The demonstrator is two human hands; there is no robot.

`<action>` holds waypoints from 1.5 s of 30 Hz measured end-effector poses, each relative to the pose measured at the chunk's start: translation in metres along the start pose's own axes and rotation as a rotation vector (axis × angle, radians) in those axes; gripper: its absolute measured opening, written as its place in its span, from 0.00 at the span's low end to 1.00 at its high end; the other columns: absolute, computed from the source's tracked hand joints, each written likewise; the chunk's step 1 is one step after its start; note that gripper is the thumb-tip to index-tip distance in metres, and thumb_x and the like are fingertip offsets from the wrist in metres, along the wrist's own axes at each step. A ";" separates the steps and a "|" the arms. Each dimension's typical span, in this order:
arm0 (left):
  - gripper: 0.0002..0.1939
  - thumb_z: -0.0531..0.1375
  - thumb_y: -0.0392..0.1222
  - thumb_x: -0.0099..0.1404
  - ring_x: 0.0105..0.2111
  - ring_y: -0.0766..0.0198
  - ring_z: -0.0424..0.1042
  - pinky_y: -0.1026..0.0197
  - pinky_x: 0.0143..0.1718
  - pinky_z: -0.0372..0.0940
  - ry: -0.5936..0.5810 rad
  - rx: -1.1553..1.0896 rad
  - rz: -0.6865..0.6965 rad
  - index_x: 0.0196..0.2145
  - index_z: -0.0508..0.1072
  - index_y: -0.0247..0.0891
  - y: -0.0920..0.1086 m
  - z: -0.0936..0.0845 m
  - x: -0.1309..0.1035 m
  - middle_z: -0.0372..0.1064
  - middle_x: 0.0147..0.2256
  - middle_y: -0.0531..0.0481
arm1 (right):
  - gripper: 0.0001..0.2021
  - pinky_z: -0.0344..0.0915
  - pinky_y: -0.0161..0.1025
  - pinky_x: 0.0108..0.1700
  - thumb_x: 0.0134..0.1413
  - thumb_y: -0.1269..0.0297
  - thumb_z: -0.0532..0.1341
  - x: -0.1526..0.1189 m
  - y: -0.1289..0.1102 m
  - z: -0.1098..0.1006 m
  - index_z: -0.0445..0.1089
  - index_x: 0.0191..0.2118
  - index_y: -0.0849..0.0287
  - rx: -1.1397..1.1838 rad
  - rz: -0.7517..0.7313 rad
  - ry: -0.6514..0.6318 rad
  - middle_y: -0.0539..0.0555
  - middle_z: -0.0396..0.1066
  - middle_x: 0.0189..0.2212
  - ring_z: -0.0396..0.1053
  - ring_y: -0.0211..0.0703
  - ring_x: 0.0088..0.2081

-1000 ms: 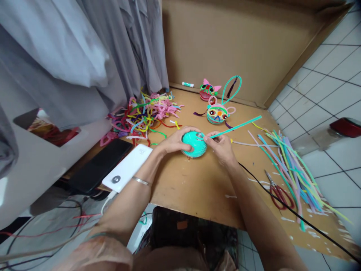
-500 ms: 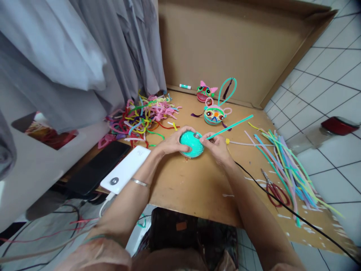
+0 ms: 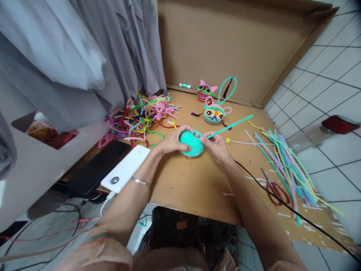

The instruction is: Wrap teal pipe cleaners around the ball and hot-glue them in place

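My left hand [image 3: 176, 141] is wrapped round a turquoise ball [image 3: 192, 144], which looks covered in coiled pipe cleaner; a small greyish patch shows near its top. At the ball's right side, my right hand [image 3: 216, 146] pinches a turquoise pipe cleaner [image 3: 232, 125] close to its lower end. The free end slants up to the right over the table. Behind the hands stands a decorated ball with a face [image 3: 214, 114], pink ears and a turquoise loop. Farther back sits another face ball [image 3: 205, 92] with pink pointed ears.
On the left lie a tangled heap of pipe cleaners [image 3: 141, 116], a black phone [image 3: 98, 167] and a white power bank [image 3: 125, 169]. To the right are red-handled scissors [image 3: 276, 191], straight pipe cleaners [image 3: 287, 165] and a black cable [image 3: 262, 188]. A cardboard wall [image 3: 225, 45] rises behind.
Almost nothing differs. Both hands keep their hold on the ball and the pipe cleaner; the view has shifted very slightly.
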State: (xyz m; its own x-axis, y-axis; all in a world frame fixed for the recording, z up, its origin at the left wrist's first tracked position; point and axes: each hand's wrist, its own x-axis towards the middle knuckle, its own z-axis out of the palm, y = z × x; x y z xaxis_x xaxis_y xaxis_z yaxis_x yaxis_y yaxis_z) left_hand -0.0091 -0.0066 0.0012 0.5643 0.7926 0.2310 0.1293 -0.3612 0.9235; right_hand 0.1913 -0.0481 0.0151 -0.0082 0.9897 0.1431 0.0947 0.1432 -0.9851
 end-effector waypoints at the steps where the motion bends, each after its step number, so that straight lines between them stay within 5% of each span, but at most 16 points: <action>1: 0.32 0.69 0.44 0.43 0.52 0.51 0.68 0.53 0.52 0.64 0.000 0.003 0.003 0.47 0.66 0.40 -0.001 0.000 0.000 0.68 0.53 0.45 | 0.17 0.52 0.35 0.29 0.35 0.50 0.69 0.000 0.000 0.000 0.65 0.24 0.56 0.002 0.001 -0.001 0.45 0.61 0.19 0.56 0.35 0.25; 13: 0.32 0.71 0.44 0.43 0.56 0.47 0.67 0.49 0.56 0.62 -0.028 -0.044 0.035 0.46 0.68 0.38 0.001 -0.002 -0.001 0.66 0.57 0.40 | 0.15 0.54 0.36 0.30 0.34 0.53 0.68 0.000 -0.002 -0.002 0.66 0.24 0.56 -0.013 0.023 0.005 0.46 0.62 0.19 0.57 0.36 0.25; 24: 0.23 0.62 0.61 0.60 0.55 0.50 0.68 0.50 0.56 0.60 0.073 -0.278 -0.009 0.40 0.70 0.37 -0.011 0.006 0.006 0.71 0.52 0.42 | 0.15 0.53 0.36 0.30 0.35 0.53 0.68 0.000 -0.002 -0.003 0.66 0.25 0.56 -0.030 0.020 -0.037 0.45 0.62 0.20 0.57 0.35 0.26; 40: 0.19 0.65 0.55 0.57 0.57 0.51 0.67 0.52 0.55 0.61 0.145 -0.238 0.006 0.35 0.68 0.38 -0.006 0.012 0.008 0.73 0.46 0.44 | 0.15 0.54 0.36 0.29 0.34 0.52 0.67 0.001 -0.004 -0.003 0.66 0.25 0.56 -0.062 0.018 -0.082 0.46 0.61 0.19 0.57 0.36 0.25; 45: 0.17 0.65 0.51 0.56 0.56 0.52 0.68 0.51 0.56 0.61 0.131 -0.196 -0.001 0.37 0.69 0.38 -0.003 0.011 0.005 0.72 0.51 0.42 | 0.15 0.54 0.36 0.29 0.34 0.52 0.67 0.000 -0.006 -0.002 0.66 0.25 0.56 -0.045 0.023 -0.081 0.46 0.62 0.20 0.57 0.35 0.25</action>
State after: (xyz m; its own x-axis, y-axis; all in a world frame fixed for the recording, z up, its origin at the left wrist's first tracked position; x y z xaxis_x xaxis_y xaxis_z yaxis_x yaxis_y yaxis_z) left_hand 0.0020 -0.0068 -0.0032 0.4516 0.8547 0.2561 -0.0383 -0.2682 0.9626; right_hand 0.1926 -0.0488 0.0213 -0.0863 0.9902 0.1102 0.1409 0.1216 -0.9825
